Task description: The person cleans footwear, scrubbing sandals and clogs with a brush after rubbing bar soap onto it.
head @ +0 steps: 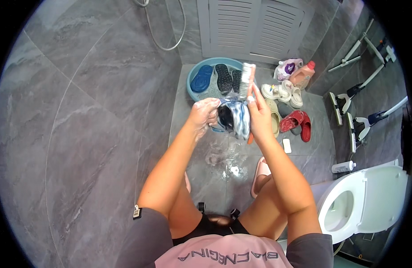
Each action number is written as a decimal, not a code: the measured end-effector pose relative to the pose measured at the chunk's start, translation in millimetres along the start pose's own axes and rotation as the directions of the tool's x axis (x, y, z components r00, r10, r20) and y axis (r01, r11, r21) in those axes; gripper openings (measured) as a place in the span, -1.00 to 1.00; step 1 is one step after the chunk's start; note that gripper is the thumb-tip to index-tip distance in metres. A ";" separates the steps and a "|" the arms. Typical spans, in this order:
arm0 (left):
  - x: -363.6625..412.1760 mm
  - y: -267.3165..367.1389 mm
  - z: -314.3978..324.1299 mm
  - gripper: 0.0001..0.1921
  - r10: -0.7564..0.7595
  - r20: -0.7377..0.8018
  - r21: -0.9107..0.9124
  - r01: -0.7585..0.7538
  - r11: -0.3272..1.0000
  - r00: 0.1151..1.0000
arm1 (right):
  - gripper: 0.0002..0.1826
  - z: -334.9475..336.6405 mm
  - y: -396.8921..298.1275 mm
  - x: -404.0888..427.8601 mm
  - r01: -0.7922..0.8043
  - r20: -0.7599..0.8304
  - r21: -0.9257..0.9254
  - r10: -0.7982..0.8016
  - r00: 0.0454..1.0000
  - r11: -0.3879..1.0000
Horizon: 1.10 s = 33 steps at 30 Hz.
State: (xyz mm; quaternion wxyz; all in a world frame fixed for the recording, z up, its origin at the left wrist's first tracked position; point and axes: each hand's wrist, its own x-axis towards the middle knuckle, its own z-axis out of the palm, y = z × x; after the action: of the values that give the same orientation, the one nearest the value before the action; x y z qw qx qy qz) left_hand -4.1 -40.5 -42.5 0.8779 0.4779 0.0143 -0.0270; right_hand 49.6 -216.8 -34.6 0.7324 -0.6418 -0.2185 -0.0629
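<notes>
My left hand (206,112), wet with suds, grips a blue-and-white slipper (241,119) by its left edge. The slipper is coated in white foam and its dark opening faces left. In my right hand (261,115) is a scrubbing brush (248,78) with an orange handle, held upright against the slipper's right side. Foam covers the brush's bristles. Just beyond both hands, a round blue basin (190,86) holds sudsy water, a blue slipper (202,79) and dark soles (223,79). The slipper and brush hide part of the basin.
White clogs (276,92), a beige clog (275,117) and red clogs (293,121) lie right of the basin. Behind them stand a pink detergent bottle (303,75) and a bag (287,68). A white bar (286,146), mops (346,100) and a toilet (343,207) are at right.
</notes>
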 end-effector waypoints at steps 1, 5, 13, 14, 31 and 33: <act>-0.6 0.5 -1.9 -0.72 0.002 -0.004 0.003 -0.002 1.000 1.000 | -0.47 -4.9 -8.8 -4.9 -0.044 0.114 -0.092 0.054 0.992 0.995; 4.8 0.8 5.3 -0.72 0.166 -0.268 0.320 -0.075 0.944 0.949 | -0.45 -9.4 -18.3 -23.2 0.052 0.468 -0.381 0.144 0.872 0.923; 1.4 -5.1 11.1 -0.65 0.179 -0.456 0.128 -0.135 0.983 0.872 | -0.46 12.4 -35.7 -20.5 -0.020 0.326 -0.667 0.315 0.891 0.745; 4.5 -6.5 13.4 -0.64 0.263 -0.542 0.109 -0.244 0.964 0.798 | -0.47 17.4 -36.6 -28.7 0.047 0.370 -0.649 0.260 0.892 0.759; 32.0 -30.1 -33.1 -0.70 0.823 -0.005 0.870 -0.404 0.283 0.568 | -0.46 -1.5 -8.3 -1.2 -0.119 0.068 -0.612 0.202 0.977 0.782; 31.5 -28.4 -27.0 -0.68 0.815 -0.038 0.886 -0.358 0.295 0.579 | -0.31 -15.8 4.9 -3.1 -0.045 0.077 -0.557 0.105 0.992 0.829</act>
State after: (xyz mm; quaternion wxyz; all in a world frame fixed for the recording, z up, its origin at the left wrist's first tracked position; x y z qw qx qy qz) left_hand 25.6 -34.3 -82.5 0.4611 0.7754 0.0368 0.4300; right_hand 52.4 -231.9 -41.6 0.5048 -0.8367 -0.2035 -0.0613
